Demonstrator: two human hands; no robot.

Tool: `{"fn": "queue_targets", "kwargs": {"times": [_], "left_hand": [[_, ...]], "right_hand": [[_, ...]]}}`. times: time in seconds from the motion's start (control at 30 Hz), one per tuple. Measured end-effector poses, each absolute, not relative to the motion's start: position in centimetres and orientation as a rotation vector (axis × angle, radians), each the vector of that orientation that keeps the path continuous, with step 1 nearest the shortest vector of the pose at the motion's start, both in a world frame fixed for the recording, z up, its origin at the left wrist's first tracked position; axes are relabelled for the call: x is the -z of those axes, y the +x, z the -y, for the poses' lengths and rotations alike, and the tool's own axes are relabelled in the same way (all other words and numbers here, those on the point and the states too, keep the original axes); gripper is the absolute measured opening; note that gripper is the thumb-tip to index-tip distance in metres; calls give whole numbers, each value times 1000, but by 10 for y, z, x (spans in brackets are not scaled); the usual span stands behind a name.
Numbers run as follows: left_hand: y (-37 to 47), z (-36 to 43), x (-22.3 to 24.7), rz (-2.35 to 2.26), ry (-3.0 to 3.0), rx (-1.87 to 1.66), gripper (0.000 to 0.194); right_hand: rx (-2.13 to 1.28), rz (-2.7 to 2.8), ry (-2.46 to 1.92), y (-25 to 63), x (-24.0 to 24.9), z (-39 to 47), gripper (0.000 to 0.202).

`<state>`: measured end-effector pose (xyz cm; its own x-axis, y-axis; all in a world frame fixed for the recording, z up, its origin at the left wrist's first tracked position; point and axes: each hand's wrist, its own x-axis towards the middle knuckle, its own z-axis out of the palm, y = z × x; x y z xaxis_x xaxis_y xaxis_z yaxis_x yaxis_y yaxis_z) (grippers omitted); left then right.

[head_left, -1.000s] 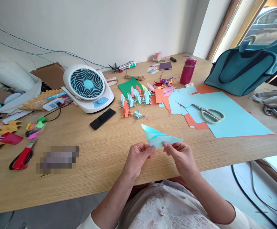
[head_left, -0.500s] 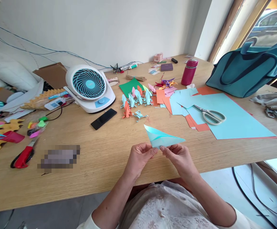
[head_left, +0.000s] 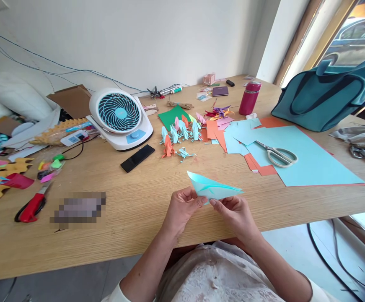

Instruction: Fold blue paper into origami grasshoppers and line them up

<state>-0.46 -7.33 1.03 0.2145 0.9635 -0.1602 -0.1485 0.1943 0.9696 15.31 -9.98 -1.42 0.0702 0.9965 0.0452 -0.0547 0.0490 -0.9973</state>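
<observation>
Between my hands, just above the table's front part, is a light blue sheet of paper (head_left: 212, 188), folded into a triangle with its layers slightly apart. My left hand (head_left: 184, 206) pinches its lower edge, thumb on the near side. Close beside it, my right hand (head_left: 234, 212) grips the same edge with the thumb in front and fingers behind. Beyond the hands stand several folded paper figures (head_left: 182, 130) in light blue, orange and pink. One light blue paper figure (head_left: 185, 154) lies nearest to me.
Scissors (head_left: 281, 156) rest on large blue paper (head_left: 320, 167) at right, near a teal bag (head_left: 323, 98) and a magenta bottle (head_left: 249, 98). Leftward are a fan (head_left: 119, 117), a black phone (head_left: 137, 158) and red-handled scissors (head_left: 33, 207). The table's front edge (head_left: 182, 245) runs beneath my forearms.
The folded paper has tipped a little lower and its top opening looks narrower. Both hands keep their grip in nearly the same place. The camera view has shifted slightly.
</observation>
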Motion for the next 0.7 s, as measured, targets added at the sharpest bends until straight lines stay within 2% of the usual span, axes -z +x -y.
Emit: {"fn": "queue_targets", "kwargs": {"times": [0.4, 0.7], "left_hand": [[8, 76, -13, -1046, 995, -1009, 35], [7, 77, -10, -1010, 984, -1056, 27]], "right_hand": [[-1249, 1060, -1090, 152, 13, 104, 30], [-1296, 1006, -1095, 153, 14, 104, 31]]}}
